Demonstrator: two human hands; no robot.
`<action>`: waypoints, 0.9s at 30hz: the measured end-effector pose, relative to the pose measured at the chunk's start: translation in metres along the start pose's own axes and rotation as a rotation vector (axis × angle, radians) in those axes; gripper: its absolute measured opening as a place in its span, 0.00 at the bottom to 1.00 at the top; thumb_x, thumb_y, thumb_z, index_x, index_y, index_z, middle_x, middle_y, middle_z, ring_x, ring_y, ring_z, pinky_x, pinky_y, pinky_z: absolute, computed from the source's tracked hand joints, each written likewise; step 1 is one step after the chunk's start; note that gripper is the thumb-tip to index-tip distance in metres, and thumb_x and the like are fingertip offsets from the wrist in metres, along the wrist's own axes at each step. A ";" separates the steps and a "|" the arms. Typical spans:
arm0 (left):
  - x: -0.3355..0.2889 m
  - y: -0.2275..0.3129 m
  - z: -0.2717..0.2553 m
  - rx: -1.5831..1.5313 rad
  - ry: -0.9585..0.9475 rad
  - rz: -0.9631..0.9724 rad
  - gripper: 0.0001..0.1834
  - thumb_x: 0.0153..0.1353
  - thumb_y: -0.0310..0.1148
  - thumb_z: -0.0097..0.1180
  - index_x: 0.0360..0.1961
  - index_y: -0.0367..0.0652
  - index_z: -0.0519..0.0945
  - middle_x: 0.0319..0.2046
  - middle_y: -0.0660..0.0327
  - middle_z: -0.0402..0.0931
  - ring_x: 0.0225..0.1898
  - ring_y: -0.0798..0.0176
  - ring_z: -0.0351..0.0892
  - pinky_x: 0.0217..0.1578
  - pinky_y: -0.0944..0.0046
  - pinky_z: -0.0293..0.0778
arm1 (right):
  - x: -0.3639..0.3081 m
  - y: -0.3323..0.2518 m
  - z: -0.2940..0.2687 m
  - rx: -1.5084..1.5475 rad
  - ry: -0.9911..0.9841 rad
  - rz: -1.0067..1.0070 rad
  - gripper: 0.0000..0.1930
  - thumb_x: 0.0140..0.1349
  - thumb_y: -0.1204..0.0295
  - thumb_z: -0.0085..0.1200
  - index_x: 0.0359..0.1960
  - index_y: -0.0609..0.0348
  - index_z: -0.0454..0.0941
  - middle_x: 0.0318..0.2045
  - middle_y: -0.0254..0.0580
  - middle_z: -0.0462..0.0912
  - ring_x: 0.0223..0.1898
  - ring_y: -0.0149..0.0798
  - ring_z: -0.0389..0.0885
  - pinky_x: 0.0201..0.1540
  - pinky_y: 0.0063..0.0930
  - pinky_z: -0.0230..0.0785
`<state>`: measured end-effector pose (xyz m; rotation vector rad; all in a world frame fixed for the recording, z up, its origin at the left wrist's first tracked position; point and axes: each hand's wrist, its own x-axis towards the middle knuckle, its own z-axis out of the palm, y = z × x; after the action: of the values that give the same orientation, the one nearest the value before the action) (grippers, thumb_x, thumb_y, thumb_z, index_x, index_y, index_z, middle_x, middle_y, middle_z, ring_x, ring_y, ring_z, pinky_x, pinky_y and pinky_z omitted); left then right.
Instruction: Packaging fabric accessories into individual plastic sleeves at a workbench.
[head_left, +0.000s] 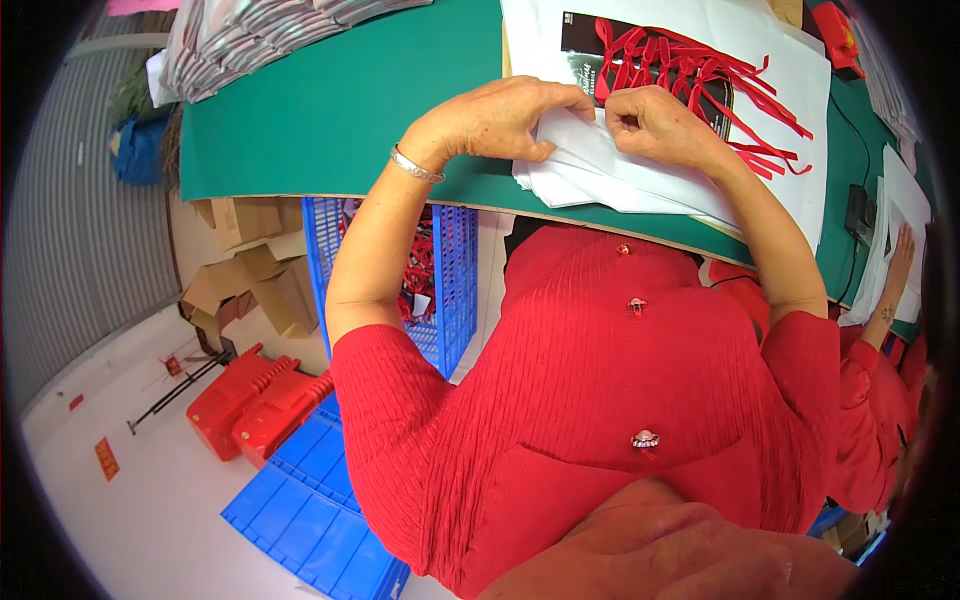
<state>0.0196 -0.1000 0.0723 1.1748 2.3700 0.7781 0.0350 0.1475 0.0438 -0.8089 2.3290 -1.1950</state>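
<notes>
Although below left hand (495, 118), crate (458, 275) of ribbons (421, 255).

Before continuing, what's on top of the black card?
Red ribbons lie across the black card, trailing past its edge. The surface beneath them and behind the right hand is hidden.

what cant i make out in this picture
- Head view: whether the right hand grips anything; its own curled fingers hide that.
- Head view: the middle of the black card, covered by red ribbons.
- Head view: part of the blue crate's contents, behind the left forearm.
- Head view: the folded stack's far end, cut off by the upper edge.
</notes>
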 end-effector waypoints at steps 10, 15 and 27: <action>0.007 -0.012 0.017 0.284 0.225 0.157 0.18 0.47 0.27 0.62 0.43 0.44 0.83 0.44 0.62 0.84 0.47 0.58 0.79 0.56 0.58 0.72 | -0.005 -0.001 0.003 0.005 0.039 0.039 0.04 0.49 0.79 0.55 0.22 0.61 0.72 0.19 0.34 0.71 0.21 0.29 0.62 0.25 0.24 0.58; 0.006 -0.014 0.024 0.330 0.399 0.232 0.10 0.55 0.30 0.60 0.39 0.43 0.85 0.38 0.62 0.85 0.39 0.57 0.81 0.56 0.59 0.72 | -0.014 -0.024 0.018 -0.118 0.243 0.086 0.08 0.51 0.71 0.60 0.27 0.61 0.74 0.24 0.41 0.78 0.23 0.37 0.70 0.30 0.30 0.67; 0.007 -0.009 0.048 -0.065 0.692 -0.131 0.09 0.60 0.33 0.61 0.29 0.37 0.82 0.22 0.60 0.78 0.28 0.58 0.76 0.44 0.61 0.72 | -0.134 0.002 -0.072 -0.429 0.326 0.445 0.06 0.58 0.75 0.51 0.34 0.66 0.76 0.31 0.46 0.81 0.30 0.44 0.75 0.39 0.35 0.69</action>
<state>0.0366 -0.0839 0.0287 0.7866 2.8879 1.3739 0.0936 0.2788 0.0938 -0.1902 2.8816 -0.6820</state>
